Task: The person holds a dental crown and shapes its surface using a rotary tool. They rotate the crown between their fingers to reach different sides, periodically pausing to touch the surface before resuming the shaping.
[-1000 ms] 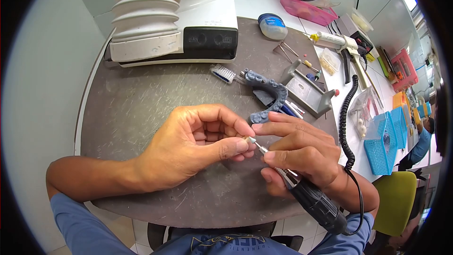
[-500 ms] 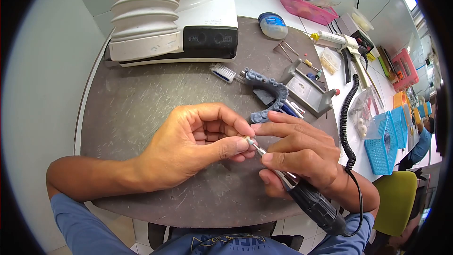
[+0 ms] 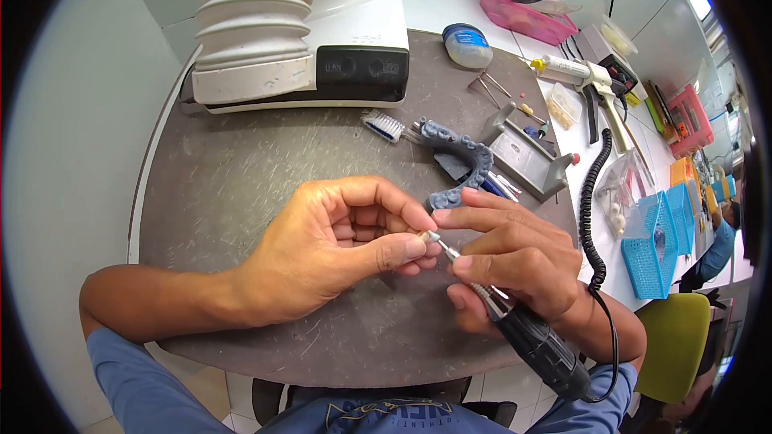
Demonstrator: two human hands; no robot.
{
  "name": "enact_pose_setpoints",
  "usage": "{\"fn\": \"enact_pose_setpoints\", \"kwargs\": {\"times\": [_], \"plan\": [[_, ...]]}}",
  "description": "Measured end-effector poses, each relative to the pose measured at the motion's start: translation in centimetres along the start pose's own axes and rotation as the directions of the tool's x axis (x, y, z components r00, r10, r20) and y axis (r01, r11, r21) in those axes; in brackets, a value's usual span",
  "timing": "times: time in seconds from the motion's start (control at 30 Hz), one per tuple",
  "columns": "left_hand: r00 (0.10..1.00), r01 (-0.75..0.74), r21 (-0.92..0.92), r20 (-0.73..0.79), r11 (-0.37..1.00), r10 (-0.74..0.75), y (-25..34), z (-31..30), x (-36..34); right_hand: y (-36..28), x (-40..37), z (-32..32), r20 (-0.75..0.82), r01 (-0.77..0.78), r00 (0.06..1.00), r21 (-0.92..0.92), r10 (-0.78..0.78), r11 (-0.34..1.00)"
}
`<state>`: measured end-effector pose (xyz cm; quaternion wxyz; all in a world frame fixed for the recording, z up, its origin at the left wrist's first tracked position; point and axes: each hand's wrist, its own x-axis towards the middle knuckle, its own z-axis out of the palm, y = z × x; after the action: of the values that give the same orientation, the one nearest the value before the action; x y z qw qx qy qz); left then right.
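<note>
My left hand point(image 3: 322, 245) is closed, its thumb and index fingertip pinching a small tooth-coloured dental crown point(image 3: 423, 235), mostly hidden by the fingers. In my right hand point(image 3: 523, 257) is a black and silver rotary handpiece point(image 3: 540, 347), held like a pen. Its pale bluish grinding tip point(image 3: 434, 236) is right at the crown. The right index finger reaches across to the left fingertips. Just beyond the hands lies a grey dental arch model point(image 3: 462, 149), partly covered by the right fingers.
A white box-shaped unit with a ribbed hose point(image 3: 256, 24) stands at the back left. Near the model are a brush point(image 3: 383, 125) and a grey metal holder point(image 3: 527, 153). A coiled cord point(image 3: 591, 201) runs down the right side, beside blue baskets point(image 3: 650, 257).
The handpiece and right hand have shifted slightly right and down, so the tip shows more clearly at the crown. My left hand keeps its pinch.
</note>
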<state>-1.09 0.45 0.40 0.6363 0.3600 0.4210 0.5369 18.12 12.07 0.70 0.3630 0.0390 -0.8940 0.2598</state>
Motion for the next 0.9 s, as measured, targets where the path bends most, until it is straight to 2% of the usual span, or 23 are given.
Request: {"fn": "enact_pose_setpoints", "kwargs": {"times": [0.9], "plan": [[1.0, 0.001, -0.01, 0.003, 1.0, -0.001, 0.0, 0.0, -0.02, 0.03, -0.01, 0.0, 0.014, 0.007, 1.0, 0.008, -0.007, 1.0]]}}
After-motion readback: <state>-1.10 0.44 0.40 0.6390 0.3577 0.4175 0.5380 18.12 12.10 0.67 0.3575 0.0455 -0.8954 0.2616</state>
